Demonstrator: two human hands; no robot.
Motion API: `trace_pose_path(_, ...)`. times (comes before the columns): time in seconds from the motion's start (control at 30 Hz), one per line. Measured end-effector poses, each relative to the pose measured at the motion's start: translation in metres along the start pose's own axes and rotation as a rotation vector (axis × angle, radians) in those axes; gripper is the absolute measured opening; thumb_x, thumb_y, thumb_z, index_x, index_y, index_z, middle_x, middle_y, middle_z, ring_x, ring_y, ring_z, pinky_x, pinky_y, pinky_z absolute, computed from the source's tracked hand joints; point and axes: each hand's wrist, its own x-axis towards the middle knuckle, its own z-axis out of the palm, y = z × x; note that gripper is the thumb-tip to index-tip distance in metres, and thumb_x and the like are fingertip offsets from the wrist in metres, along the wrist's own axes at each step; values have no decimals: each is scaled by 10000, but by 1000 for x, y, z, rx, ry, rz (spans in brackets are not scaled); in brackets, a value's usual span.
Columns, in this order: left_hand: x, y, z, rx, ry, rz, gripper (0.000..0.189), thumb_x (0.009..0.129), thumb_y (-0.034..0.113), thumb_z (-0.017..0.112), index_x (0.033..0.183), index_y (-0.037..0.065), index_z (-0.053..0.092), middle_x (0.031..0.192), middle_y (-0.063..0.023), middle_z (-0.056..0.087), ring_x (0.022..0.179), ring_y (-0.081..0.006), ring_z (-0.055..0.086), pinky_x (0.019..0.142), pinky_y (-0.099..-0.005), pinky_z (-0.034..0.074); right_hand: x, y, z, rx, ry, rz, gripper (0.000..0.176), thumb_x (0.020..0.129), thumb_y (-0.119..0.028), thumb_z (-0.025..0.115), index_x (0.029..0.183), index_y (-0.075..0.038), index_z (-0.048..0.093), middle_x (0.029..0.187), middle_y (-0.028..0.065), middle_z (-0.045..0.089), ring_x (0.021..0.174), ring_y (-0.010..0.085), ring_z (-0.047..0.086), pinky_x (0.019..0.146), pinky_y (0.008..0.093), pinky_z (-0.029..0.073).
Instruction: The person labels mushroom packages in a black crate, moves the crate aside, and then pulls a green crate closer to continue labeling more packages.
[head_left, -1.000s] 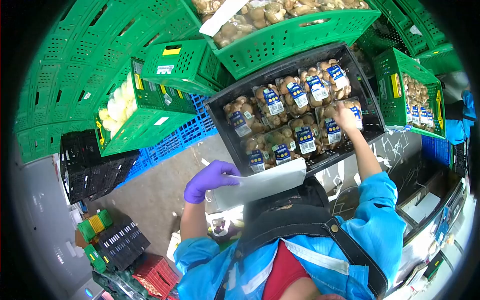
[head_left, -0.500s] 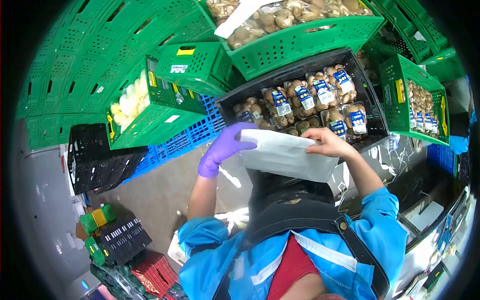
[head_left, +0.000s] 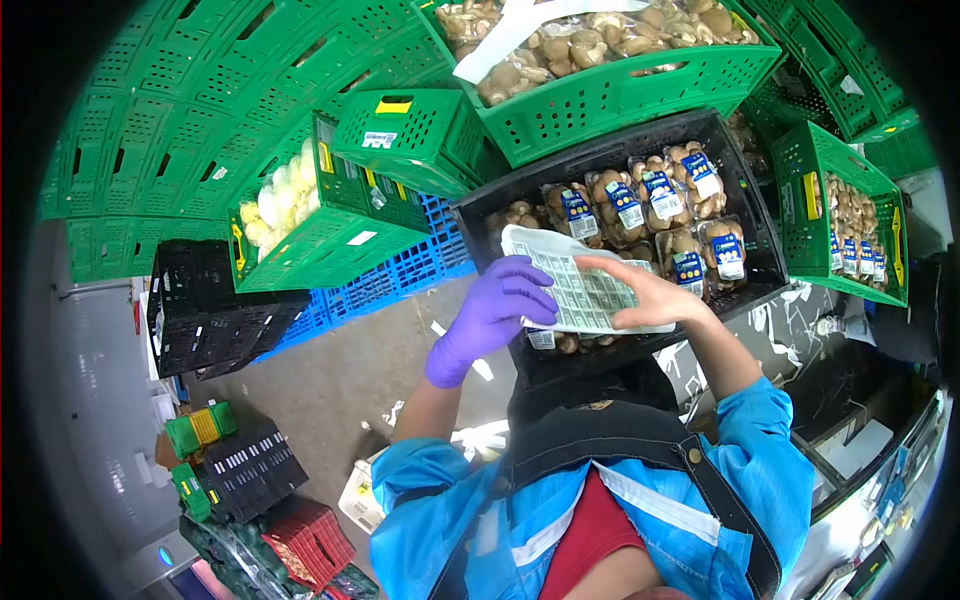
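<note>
- The left hand, in a purple glove, is closed on the left edge of a sheet of labels, with its fingers curled over the paper.
- The right hand, bare, lies on the right part of the same sheet. Its fingers are stretched out rather than curled, and the fingertips point toward the gloved hand.
- The two hands are close together, with only the sheet between them.
- The sheet is held in the air, printed side up, and shows rows of small stickers. It hangs over the near half of a black crate and hides part of what is in it.
- The black crate is filled with clear packs of mushrooms, each with a blue and white label.
- Behind it, a green crate is heaped with loose brown mushrooms, and a white strip lies across them.
- To the right, another green crate holds more labelled packs.
- To the left, a tilted green crate holds pale produce. It rests on a blue crate.
- Empty black crates are stacked farther left, on a grey floor.
- Both arms are in blue sleeves, and a dark apron is worn over them.
</note>
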Motion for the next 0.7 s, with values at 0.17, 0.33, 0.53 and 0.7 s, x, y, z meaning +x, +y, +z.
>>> trace_pose_path(0.17, -9, 2, -5, 95, -30, 14, 114, 616, 149, 575, 672, 183, 668, 1017, -8, 649, 1153, -289, 451, 1034, -459, 249, 17, -9, 9, -190, 144, 3, 881, 645, -320, 756, 1361, -87, 300, 1360, 200, 344, 1268, 333, 320, 1048, 402, 255)
trace_pose_path(0.33, -15, 5, -2, 5, 99, -39, 113, 609, 100, 593, 603, 197, 652, 1162, -43, 589, 1244, -315, 354, 1052, -448, 221, 30, -13, 13, -116, 191, -8, 810, 651, -307, 755, 1318, -57, 370, 1308, 172, 426, 1224, 289, 397, 1025, 384, 299)
trace_pose_path(0.53, -18, 4, 0, 14, 76, 4, 87, 660, 170, 624, 598, 213, 668, 1259, -84, 521, 1293, -333, 288, 1060, -427, 206, 51, -1, 14, 80, 174, 11, 683, 686, -238, 744, 1259, -37, 431, 1118, 114, 545, 1067, 202, 500, 939, 339, 369)
trace_pose_path(0.7, -30, -4, 0, -77, 174, -103, 246, 683, 126, 645, 921, 173, 681, 1329, -124, 439, 1298, -306, 292, 1066, -399, 202, 47, -5, -2, 464, 316, 46, 381, 740, -57, 673, 1097, -27, 545, 802, 15, 607, 777, 85, 561, 721, 242, 441)
